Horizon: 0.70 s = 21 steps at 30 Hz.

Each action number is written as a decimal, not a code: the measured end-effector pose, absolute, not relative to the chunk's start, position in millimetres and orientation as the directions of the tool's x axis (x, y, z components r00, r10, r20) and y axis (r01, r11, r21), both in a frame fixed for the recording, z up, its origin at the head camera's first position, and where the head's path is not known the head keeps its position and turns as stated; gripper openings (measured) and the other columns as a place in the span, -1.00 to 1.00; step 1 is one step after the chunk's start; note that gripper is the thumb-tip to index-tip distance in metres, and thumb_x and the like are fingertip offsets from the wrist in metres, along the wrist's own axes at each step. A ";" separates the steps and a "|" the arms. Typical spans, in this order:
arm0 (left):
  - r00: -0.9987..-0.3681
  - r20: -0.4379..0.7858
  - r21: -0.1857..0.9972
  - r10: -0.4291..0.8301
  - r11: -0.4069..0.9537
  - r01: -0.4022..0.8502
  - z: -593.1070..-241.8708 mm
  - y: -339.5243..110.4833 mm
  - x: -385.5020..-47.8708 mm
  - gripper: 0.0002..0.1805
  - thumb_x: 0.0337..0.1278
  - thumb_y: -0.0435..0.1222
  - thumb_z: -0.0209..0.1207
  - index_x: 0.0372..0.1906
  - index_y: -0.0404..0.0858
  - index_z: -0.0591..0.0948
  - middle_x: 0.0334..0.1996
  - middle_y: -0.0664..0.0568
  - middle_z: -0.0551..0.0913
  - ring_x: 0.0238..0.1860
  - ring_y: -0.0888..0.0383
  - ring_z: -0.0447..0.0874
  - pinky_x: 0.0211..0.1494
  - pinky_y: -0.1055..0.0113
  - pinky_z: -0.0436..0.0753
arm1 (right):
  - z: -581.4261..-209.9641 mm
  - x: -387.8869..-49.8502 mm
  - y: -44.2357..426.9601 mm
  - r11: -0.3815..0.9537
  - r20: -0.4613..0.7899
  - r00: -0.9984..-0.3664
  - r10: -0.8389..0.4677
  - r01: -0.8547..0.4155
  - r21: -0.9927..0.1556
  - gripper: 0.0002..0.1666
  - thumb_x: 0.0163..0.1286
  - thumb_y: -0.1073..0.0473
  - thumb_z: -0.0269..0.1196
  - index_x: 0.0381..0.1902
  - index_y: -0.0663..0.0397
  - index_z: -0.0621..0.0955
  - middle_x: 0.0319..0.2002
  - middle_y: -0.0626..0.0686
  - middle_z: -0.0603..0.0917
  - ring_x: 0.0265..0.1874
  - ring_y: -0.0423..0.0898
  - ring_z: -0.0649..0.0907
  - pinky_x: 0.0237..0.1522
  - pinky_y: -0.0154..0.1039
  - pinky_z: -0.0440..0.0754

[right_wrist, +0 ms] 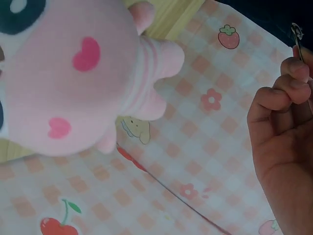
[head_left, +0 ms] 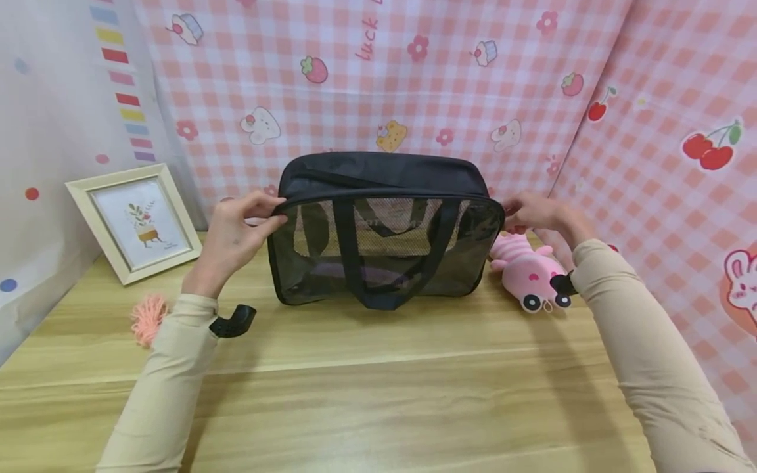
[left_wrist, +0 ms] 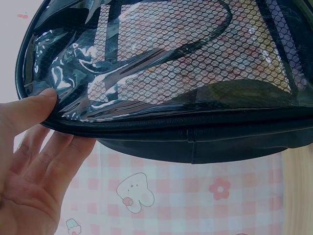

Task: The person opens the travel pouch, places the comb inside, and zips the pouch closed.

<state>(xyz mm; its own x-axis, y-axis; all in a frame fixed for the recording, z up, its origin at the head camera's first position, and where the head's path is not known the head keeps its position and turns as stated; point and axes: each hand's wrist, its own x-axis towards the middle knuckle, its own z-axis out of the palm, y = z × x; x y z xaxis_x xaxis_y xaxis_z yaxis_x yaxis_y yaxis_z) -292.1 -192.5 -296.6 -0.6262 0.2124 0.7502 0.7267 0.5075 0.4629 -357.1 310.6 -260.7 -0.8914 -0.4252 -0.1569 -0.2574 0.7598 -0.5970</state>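
Observation:
A black handbag (head_left: 319, 279) with a see-through front panel and two strap handles stands upright on the table. Its top gapes, and a patterned mesh shows through the front. At the upper left corner my left hand (head_left: 227, 236) pinches the rim, thumb on the clear panel (left_wrist: 146, 83) and fingers behind the edge. My right hand (head_left: 547, 213) is at the upper right corner. In the right wrist view its curled fingers (right_wrist: 288, 100) hold a small metal zipper pull (right_wrist: 297, 36); the fingertips are partly out of frame.
A pink plush toy (head_left: 529, 269) lies right of the bag, below my right hand. Left of it are a cream picture frame (head_left: 138, 223) and a coral yarn tassel (head_left: 149, 318), partly behind my left sleeve. A pink checked cloth (head_left: 384, 85) hangs behind.

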 end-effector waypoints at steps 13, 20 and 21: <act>-0.624 0.750 0.464 0.220 0.498 0.733 -296.7 -192.5 -293.7 -0.81 0.01 -0.48 0.34 -0.21 -0.31 0.69 -0.20 -0.07 0.72 -0.30 0.08 0.72 -0.31 0.59 0.56 | -301.8 -344.3 321.7 0.575 0.121 -0.913 -0.390 -0.344 -0.743 -0.93 0.32 0.46 0.11 -0.38 0.39 0.49 -0.57 0.14 0.47 -0.55 -0.08 0.47 -0.51 -0.33 0.43; -0.617 0.759 0.450 0.209 0.516 0.729 -297.2 -193.5 -293.8 -0.82 0.01 -0.47 0.34 -0.22 -0.28 0.69 -0.20 -0.05 0.72 -0.30 0.07 0.72 -0.30 0.51 0.59 | -310.5 -317.3 304.7 0.576 0.314 -0.916 -0.248 -0.400 -0.713 -0.88 0.31 0.45 0.10 -0.34 0.50 0.55 -0.54 0.23 0.48 -0.50 -0.09 0.48 -0.43 -0.31 0.44; -0.615 0.760 0.451 0.208 0.513 0.730 -297.5 -193.2 -294.2 -0.82 0.01 -0.47 0.34 -0.22 -0.28 0.69 -0.20 -0.05 0.72 -0.30 0.07 0.72 -0.29 0.49 0.60 | -313.1 -313.9 303.1 0.570 0.331 -0.918 -0.219 -0.395 -0.720 -0.87 0.31 0.44 0.11 -0.32 0.49 0.56 -0.53 0.20 0.51 -0.49 -0.10 0.49 -0.41 -0.31 0.45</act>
<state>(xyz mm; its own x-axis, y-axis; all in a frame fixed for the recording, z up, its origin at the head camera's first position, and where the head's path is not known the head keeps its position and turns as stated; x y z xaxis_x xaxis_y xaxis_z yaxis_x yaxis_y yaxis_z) -294.2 -193.2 -297.5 -0.6154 0.2077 0.7603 0.7304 0.5130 0.4510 -313.9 303.1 -313.1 -0.9180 -0.2185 0.3308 -0.3953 0.5700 -0.7203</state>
